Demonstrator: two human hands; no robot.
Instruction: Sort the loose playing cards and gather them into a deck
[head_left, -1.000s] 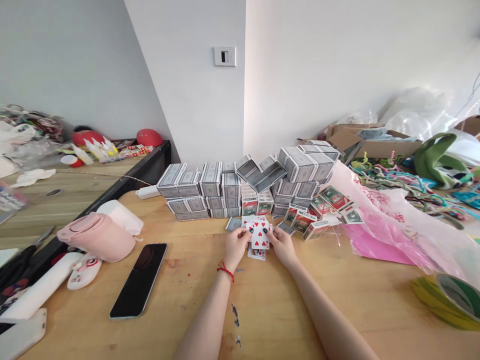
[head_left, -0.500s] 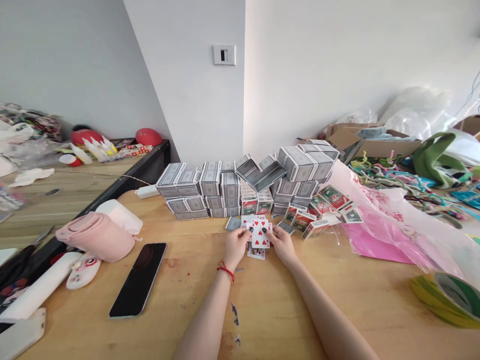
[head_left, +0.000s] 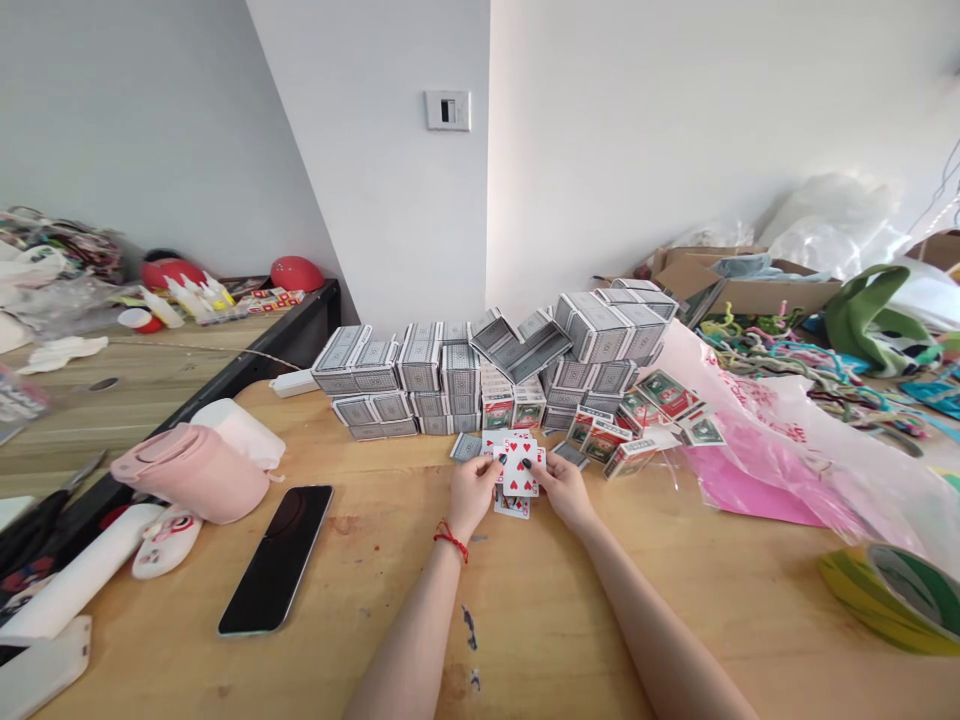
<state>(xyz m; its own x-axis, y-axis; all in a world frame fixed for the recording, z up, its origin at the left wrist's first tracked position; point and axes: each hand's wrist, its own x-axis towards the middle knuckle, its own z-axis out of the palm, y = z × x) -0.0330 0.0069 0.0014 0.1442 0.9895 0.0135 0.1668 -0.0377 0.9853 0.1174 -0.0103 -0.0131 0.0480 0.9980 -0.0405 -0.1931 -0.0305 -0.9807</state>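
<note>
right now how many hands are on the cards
2: the left hand at the left side of the cards, the right hand at their right side. No other hand shows.

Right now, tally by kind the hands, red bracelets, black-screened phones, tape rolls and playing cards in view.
Left hand and right hand: 2
Red bracelet: 1
Black-screened phone: 1
Tape roll: 1
Playing cards: at least 3, overlapping
Total: at least 8
</note>
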